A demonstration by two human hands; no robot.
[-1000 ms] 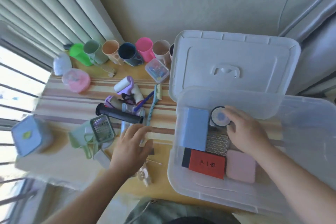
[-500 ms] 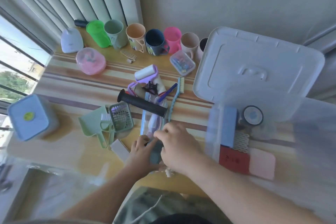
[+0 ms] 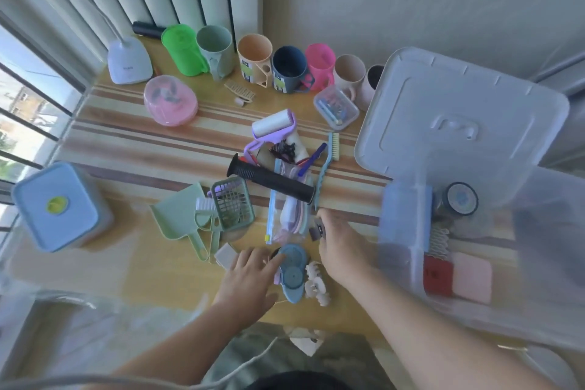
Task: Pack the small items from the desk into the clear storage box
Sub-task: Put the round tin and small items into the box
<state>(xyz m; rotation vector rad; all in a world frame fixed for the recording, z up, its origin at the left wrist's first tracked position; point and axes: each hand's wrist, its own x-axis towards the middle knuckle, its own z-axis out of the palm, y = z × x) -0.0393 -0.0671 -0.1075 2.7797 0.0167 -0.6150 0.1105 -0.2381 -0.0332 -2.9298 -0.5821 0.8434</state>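
Note:
The clear storage box (image 3: 538,266) stands at the right and holds a blue box (image 3: 408,215), a tape roll (image 3: 462,199), a red booklet (image 3: 438,275) and a pink pad (image 3: 471,279). Left of the box, my right hand (image 3: 342,247) pinches a small dark item (image 3: 318,228) just above the desk; what it is I cannot tell. My left hand (image 3: 250,279) lies flat near the front edge, its fingertips touching a blue tape dispenser (image 3: 292,272). A white hair claw (image 3: 316,283) lies between the hands.
The box lid (image 3: 459,123) leans behind the box. Mid-desk lie a zip bag (image 3: 288,215), black grip (image 3: 272,180), green basket (image 3: 232,203), dustpan (image 3: 180,215), lint roller (image 3: 275,123) and brush (image 3: 329,155). Several cups (image 3: 289,68) line the wall. A blue-lidded container (image 3: 57,206) sits left.
My right hand left the box and came to the desk beside my left hand, then pinched the small dark item. My left hand moved toward me onto the blue dispenser. The view swung left.

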